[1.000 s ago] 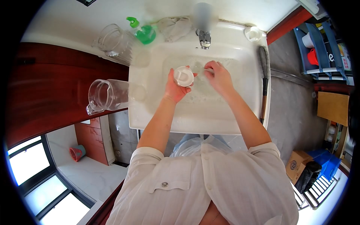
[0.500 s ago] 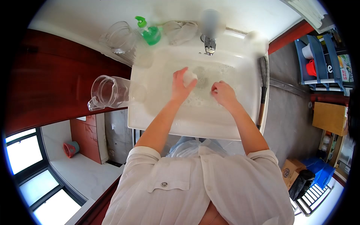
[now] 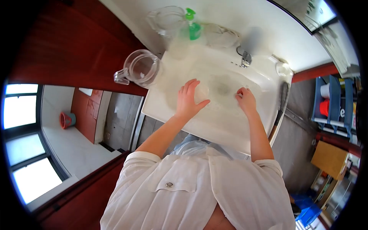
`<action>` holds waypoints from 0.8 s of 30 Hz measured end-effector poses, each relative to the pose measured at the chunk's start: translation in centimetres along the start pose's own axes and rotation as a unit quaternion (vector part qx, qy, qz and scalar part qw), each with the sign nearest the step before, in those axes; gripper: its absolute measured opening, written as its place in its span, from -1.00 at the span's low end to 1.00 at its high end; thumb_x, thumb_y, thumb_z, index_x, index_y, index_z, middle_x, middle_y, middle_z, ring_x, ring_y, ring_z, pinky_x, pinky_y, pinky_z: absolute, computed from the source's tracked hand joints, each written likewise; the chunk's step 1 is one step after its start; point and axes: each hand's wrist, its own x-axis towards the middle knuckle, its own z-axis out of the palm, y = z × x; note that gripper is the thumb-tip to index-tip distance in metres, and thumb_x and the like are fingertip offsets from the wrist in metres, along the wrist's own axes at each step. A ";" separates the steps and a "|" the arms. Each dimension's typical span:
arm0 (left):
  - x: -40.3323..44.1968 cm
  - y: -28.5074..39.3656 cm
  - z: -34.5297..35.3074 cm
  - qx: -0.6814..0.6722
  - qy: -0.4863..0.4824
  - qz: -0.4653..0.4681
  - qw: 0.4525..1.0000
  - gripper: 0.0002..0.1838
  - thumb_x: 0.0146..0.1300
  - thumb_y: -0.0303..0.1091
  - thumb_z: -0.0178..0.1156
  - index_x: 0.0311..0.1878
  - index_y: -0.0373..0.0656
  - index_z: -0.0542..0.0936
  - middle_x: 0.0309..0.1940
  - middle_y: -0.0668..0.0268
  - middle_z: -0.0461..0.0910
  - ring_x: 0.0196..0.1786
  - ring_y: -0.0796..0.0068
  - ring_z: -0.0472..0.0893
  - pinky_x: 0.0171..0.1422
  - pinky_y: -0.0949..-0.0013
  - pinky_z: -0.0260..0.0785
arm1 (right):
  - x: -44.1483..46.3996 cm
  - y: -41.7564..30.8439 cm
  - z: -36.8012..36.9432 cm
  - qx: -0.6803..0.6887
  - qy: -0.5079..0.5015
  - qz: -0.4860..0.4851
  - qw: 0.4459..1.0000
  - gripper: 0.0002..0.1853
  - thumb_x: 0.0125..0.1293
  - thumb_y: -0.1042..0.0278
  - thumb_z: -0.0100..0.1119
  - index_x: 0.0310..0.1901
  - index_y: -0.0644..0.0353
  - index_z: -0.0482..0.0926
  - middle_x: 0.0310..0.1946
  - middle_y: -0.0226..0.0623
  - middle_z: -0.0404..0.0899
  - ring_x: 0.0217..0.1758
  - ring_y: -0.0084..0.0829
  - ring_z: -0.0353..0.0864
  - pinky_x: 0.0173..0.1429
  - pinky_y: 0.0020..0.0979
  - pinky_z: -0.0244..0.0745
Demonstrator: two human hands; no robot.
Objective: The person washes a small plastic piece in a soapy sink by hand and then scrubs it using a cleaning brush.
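Note:
My left hand is over the left part of the white sink, its thumb and fingers curved round a white round lid. The lid is pale and hard to tell from the basin behind it. To its right, my right hand has its fingers bent together above the soapy water; anything between the fingertips is too small to make out. The chrome faucet stands behind the basin, beyond both hands.
A clear pitcher lies at the sink's left edge, near another clear pitcher. Behind are a green soap bottle and a pale cloth. A long-handled brush rests on the right rim. Blue shelves stand at far right.
The view has turned and shifted. My left hand has tipped the white lid from facing up to facing sideways, its palm now turned down. My right hand has moved away from the faucet, toward my body.

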 end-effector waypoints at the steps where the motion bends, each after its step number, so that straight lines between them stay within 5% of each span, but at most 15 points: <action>1: -1.1 -0.1 -1.1 0.005 0.010 -0.007 1.000 -0.22 -0.18 -0.17 0.42 0.14 -0.12 0.30 0.10 0.16 0.31 0.09 0.09 0.35 0.13 0.11 0.20 | 0.1 -0.2 0.2 -0.002 -0.005 -0.012 1.000 -0.87 0.06 0.33 0.14 -0.32 0.10 0.52 -0.29 -0.25 0.48 -0.19 -0.21 0.51 -0.13 -0.25 0.42; 4: -4.8 -0.5 -4.7 0.009 0.038 -0.070 0.997 -0.25 -0.21 -0.18 0.44 0.10 -0.15 0.33 0.07 0.12 0.33 0.10 0.07 0.35 0.15 0.11 0.20 | 0.3 0.5 0.7 -0.008 -0.047 0.006 0.999 -0.85 0.07 0.33 0.14 -0.29 0.09 0.52 -0.27 -0.24 0.48 -0.19 -0.22 0.51 -0.12 -0.27 0.42; 10: -8.3 -3.4 -8.3 0.115 0.103 -0.187 0.970 -0.27 -0.22 -0.18 0.45 0.06 -0.17 0.36 0.08 0.10 0.33 0.12 0.05 0.33 0.19 0.13 0.19 | 2.1 3.3 2.5 0.025 0.044 -0.022 0.998 -0.80 0.10 0.28 0.16 -0.26 0.17 0.54 -0.32 -0.21 0.57 -0.24 -0.26 0.56 -0.16 -0.32 0.43; 12: -8.0 -4.1 -8.2 0.143 0.102 -0.203 0.963 -0.27 -0.21 -0.16 0.44 0.06 -0.17 0.36 0.11 0.09 0.34 0.16 0.06 0.32 0.21 0.12 0.17 | 2.9 4.0 1.7 0.133 0.087 -0.014 0.987 -0.79 0.15 0.25 0.14 -0.27 0.19 0.56 -0.41 -0.20 0.60 -0.31 -0.25 0.58 -0.21 -0.32 0.44; 17: -8.2 -4.1 -8.2 0.145 0.142 -0.156 0.967 -0.21 -0.23 -0.18 0.47 0.12 -0.20 0.35 0.18 0.01 0.28 0.21 -0.02 0.27 0.25 0.07 0.14 | 3.0 2.6 -2.8 0.081 0.200 0.070 0.974 -0.77 0.19 0.17 0.10 -0.22 0.12 0.50 -0.45 -0.18 0.58 -0.33 -0.19 0.58 -0.25 -0.23 0.44; 19: -8.7 -3.4 -8.2 0.140 0.190 -0.115 0.965 -0.35 -0.10 -0.33 0.38 0.10 -0.22 0.35 0.18 0.01 0.28 0.19 0.00 0.29 0.23 0.07 0.15 | 2.6 1.6 -7.0 0.095 0.230 0.117 0.961 -0.75 0.18 0.17 0.11 -0.17 0.10 0.48 -0.47 -0.20 0.58 -0.33 -0.21 0.58 -0.25 -0.22 0.44; 24: -8.4 0.2 -8.2 0.138 0.154 -0.045 0.977 -0.52 -0.03 -0.52 0.23 0.03 -0.25 0.39 0.13 0.01 0.31 0.15 0.05 0.33 0.20 0.11 0.20 | 6.8 4.2 -11.5 -0.154 0.389 0.149 0.896 -0.75 0.15 0.23 0.12 -0.14 0.08 0.47 -0.19 -0.15 0.49 -0.27 -0.16 0.59 -0.23 -0.18 0.50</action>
